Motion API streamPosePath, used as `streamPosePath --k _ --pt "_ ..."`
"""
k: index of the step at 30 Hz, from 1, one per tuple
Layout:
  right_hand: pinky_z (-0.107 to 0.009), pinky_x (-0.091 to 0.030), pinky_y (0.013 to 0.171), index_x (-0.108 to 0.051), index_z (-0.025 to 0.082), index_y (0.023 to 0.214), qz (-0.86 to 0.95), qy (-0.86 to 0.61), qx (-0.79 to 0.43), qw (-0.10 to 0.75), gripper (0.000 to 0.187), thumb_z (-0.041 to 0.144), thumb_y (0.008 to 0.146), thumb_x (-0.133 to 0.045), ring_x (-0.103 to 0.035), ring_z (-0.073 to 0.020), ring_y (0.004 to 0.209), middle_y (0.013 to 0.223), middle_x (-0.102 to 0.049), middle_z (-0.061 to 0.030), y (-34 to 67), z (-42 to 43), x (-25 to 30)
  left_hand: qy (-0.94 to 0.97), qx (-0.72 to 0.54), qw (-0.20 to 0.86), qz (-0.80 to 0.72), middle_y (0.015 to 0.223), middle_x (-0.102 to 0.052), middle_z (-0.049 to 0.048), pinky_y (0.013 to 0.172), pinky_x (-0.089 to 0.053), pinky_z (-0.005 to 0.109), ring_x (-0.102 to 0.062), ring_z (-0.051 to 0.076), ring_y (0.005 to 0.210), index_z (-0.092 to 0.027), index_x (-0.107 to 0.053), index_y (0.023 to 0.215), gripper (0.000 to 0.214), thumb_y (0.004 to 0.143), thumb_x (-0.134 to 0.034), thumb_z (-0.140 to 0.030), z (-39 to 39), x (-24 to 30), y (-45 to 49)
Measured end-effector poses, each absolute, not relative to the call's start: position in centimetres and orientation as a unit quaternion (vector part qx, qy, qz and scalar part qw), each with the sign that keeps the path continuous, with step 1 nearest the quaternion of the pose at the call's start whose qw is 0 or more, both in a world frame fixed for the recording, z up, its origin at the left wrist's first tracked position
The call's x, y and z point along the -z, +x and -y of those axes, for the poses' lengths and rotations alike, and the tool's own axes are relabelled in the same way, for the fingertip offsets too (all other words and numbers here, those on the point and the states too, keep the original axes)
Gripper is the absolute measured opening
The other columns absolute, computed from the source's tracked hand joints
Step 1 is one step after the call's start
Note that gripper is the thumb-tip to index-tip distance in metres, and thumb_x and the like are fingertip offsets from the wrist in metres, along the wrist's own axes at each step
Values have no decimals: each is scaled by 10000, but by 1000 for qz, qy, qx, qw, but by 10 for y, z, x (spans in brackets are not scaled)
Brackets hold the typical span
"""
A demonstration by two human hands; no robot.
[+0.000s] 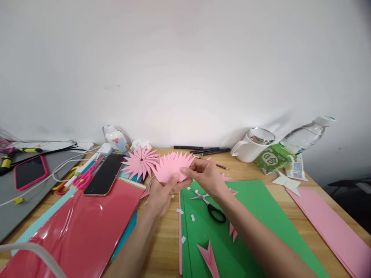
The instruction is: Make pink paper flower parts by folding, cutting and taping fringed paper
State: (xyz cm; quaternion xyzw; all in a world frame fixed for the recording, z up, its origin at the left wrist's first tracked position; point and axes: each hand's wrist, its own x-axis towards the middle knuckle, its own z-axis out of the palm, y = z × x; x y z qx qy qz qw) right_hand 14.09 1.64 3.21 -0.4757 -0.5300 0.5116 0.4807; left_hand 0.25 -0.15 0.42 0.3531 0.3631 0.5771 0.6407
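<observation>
Both my hands hold a pink paper piece with spiky cut edges (pixel 171 166) above the wooden table (pixel 165 239). My left hand (pixel 159 196) grips it from below, thumb on the paper. My right hand (pixel 204 174) pinches its right edge with fingers closed. Just left of it, a finished pink spiky paper flower (pixel 140 161) lies on the table. Black-handled scissors (pixel 211 206) rest on green paper sheets (pixel 261 220) under my right wrist. Pink offcuts (pixel 209 256) and small white scraps lie on the green paper.
A red plastic sleeve (pixel 78 227), a black phone (pixel 104 174), pink scissors (pixel 86 174) and a pink-cased phone (pixel 29 172) lie on the left. A white mug (pixel 252 145), green packet (pixel 273 157), tilted water bottle (pixel 304 136), markers (pixel 203 149) and pink sheets (pixel 330 226) occupy the right.
</observation>
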Motion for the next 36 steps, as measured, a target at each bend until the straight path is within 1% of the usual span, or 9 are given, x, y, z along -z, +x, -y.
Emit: streamPosePath --k 3,10,13,17,22,25,27,31,36 --pt "-246 -327 477 -505 189 523 530 -483 -512 473 451 522 557 -808 -416 -97 489 506 -493 44 140 -16 -32 368 -577 627 -373 1126 -711 130 914 -546 487 -650 329 1087 -174 -645 1116 569 597 -847 -291 2 -2 2" --pt "-239 -300 466 -490 186 491 521 -482 -519 477 475 524 524 -821 -388 -86 476 477 -477 48 139 -13 -32 377 -574 627 -367 1048 -737 112 836 -586 479 -681 329 1012 -188 -663 1074 537 578 -850 -273 4 0 3" --pt "-241 -299 478 -489 184 486 517 -471 -531 479 479 523 514 -826 -383 -85 484 487 -477 47 141 -15 -31 377 -576 629 -361 1071 -732 109 810 -599 466 -688 325 992 -190 -671 1043 481 601 -839 -278 3 3 2" --pt "-249 -321 503 -506 181 513 531 -478 -507 481 457 515 557 -814 -406 -97 508 514 -490 42 141 -16 -30 373 -574 642 -346 1129 -713 119 857 -580 465 -656 322 1075 -177 -656 1074 445 672 -798 -303 0 6 1" --pt "-252 -384 542 -535 183 575 549 -444 -518 483 417 497 600 -808 -453 -110 556 574 -518 38 143 -17 -27 348 -578 650 -351 1112 -718 120 867 -571 470 -665 310 1055 -170 -643 1103 500 661 -805 -340 -1 0 0" --pt "-273 -468 638 -556 189 669 550 -371 -582 469 414 451 549 -853 -522 -126 650 698 -563 25 144 -18 -25 322 -594 637 -372 1078 -729 103 858 -575 445 -690 283 993 -189 -622 1150 606 605 -842 -338 -1 -6 0" --pt "-271 -482 652 -557 192 695 545 -359 -592 474 434 427 517 -875 -526 -122 666 722 -557 27 143 -18 -22 311 -602 630 -380 1057 -733 95 858 -574 425 -699 268 965 -195 -609 1177 654 587 -852 -339 -1 -7 -1" --pt "-244 -437 565 -558 189 670 532 -389 -562 499 438 443 509 -876 -463 -104 605 655 -504 42 140 -18 -16 320 -592 632 -384 1009 -739 98 852 -573 429 -708 268 923 -171 -624 1148 619 595 -844 -338 0 -6 -1" --pt "-237 -387 523 -560 185 637 523 -410 -553 504 431 420 488 -889 -424 -99 577 608 -488 49 138 -19 -10 343 -586 622 -391 951 -745 68 838 -580 405 -706 255 906 -193 -672 1016 438 628 -819 -333 0 -2 0"
